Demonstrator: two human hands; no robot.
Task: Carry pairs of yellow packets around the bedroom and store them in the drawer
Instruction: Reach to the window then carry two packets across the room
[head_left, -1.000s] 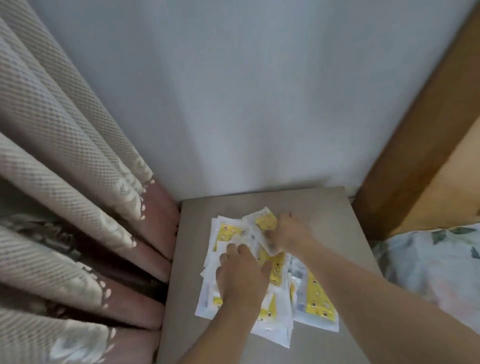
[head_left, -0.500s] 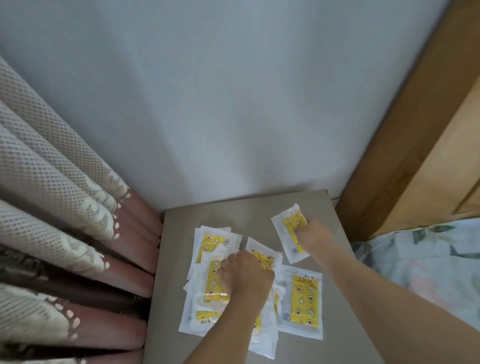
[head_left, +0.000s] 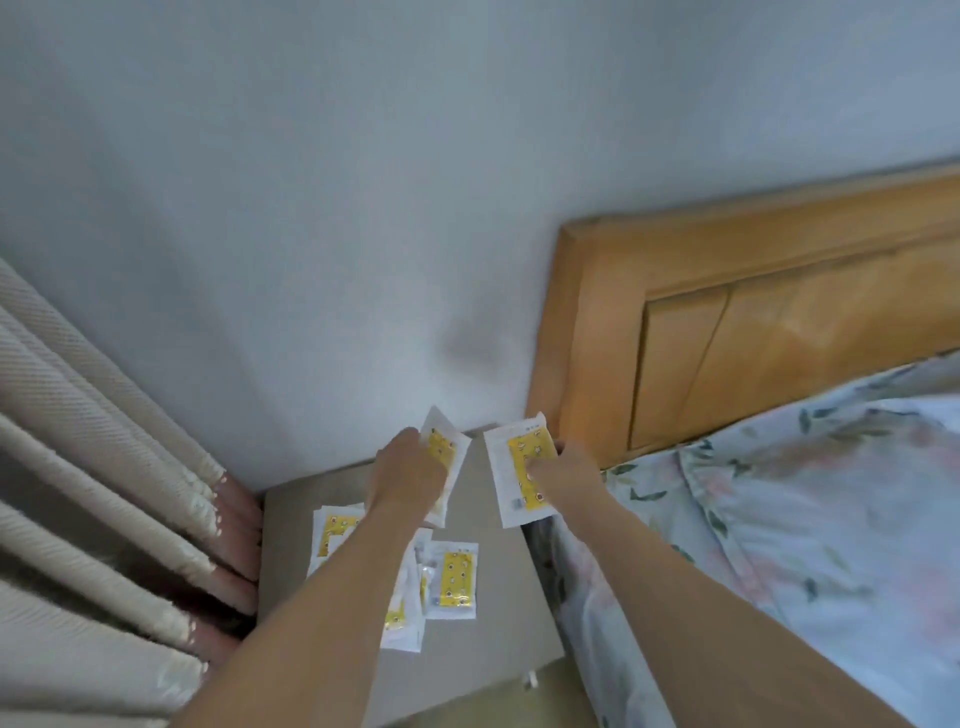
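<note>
Pickup step looks done — one yellow packet per hand, both raised above the bedside table (head_left: 498, 597). Left hand (head_left: 408, 475) grips a yellow packet (head_left: 447, 457), fingers curled round its near edge. Right hand (head_left: 563, 470) pinches a second packet (head_left: 522, 475), thumb across its face. Spare packets (head_left: 452, 579) lie loose on the tabletop, some overlapping under the left forearm. Curtain (head_left: 104, 493) to the left, wooden headboard (head_left: 753, 322) and floral bedspread (head_left: 805, 519) to the right. No drawer in sight — the next move likely calls for turning away and carrying the pair to it, grips kept firm; slick wrappers could slip.
</note>
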